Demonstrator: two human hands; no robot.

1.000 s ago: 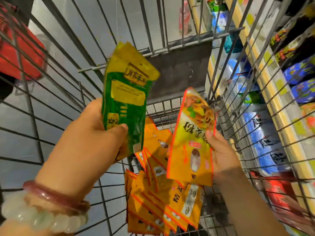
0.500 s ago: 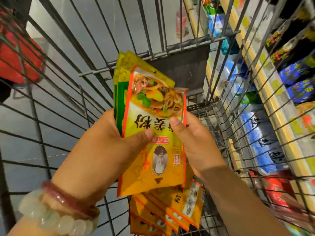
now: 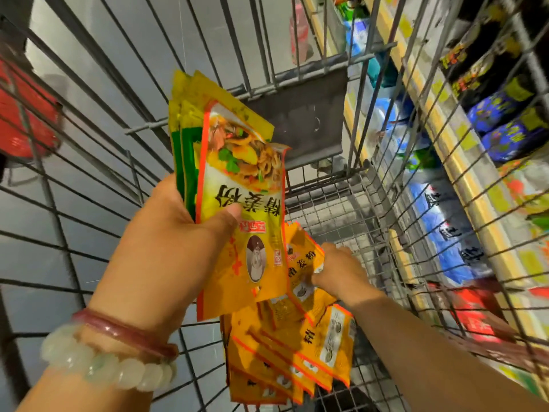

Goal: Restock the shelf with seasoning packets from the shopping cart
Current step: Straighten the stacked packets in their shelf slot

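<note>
My left hand [image 3: 175,233] grips a small stack of seasoning packets [image 3: 240,185] above the cart: an orange-yellow packet with a food picture in front, green-and-yellow ones behind. Lower down, my right hand [image 3: 338,272] has reached into the wire shopping cart [image 3: 350,209] and pinches the edge of another orange packet [image 3: 300,263], lifting it off the pile of orange packets [image 3: 285,358] on the cart floor. The store shelf [image 3: 463,173] with its yellow edge runs along the right of the cart.
Blue, purple, black and red packaged goods fill the shelf levels to the right. A grey flap closes the cart's far end. Something red sits on the grey floor at the left, outside the wire side.
My right hand passed its orange packet onto the stack in my left hand, let go, then dropped into the cart and took hold of another orange packet.
</note>
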